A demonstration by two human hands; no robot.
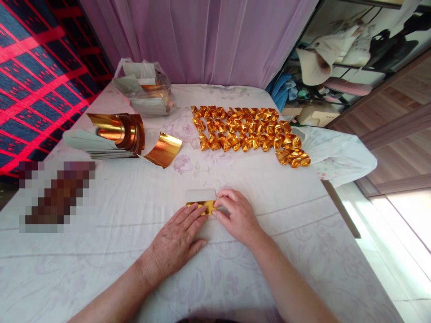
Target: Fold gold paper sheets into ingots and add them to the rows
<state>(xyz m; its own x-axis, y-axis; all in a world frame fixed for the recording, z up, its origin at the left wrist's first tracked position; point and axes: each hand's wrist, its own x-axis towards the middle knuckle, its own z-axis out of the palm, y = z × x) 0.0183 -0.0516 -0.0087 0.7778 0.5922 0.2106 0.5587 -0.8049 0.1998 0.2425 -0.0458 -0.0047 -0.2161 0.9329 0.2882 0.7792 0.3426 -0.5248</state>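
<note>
A sheet of gold foil paper [210,205] lies partly folded on the table, its pale grey back showing along the far part and a gold strip nearer me. My left hand [178,237] rests flat on it, fingers stretched over the gold strip and thumb apart. At the sheet's right end, my right hand [237,213] is curled, with thumb and forefinger pinching the edge. Beyond my hands, several folded gold foil pieces [245,141] sit in rows. A loose curved gold sheet [164,150] lies left of them, beside a stack of gold foil sheets [124,132].
A clear plastic bag [146,87] with more paper stands at the back left. The patterned tablecloth [134,184] covers the table. A blurred-out patch [60,197] is at left. Purple curtain [202,40] hangs behind; a shelf with a white cap [316,67] is at right.
</note>
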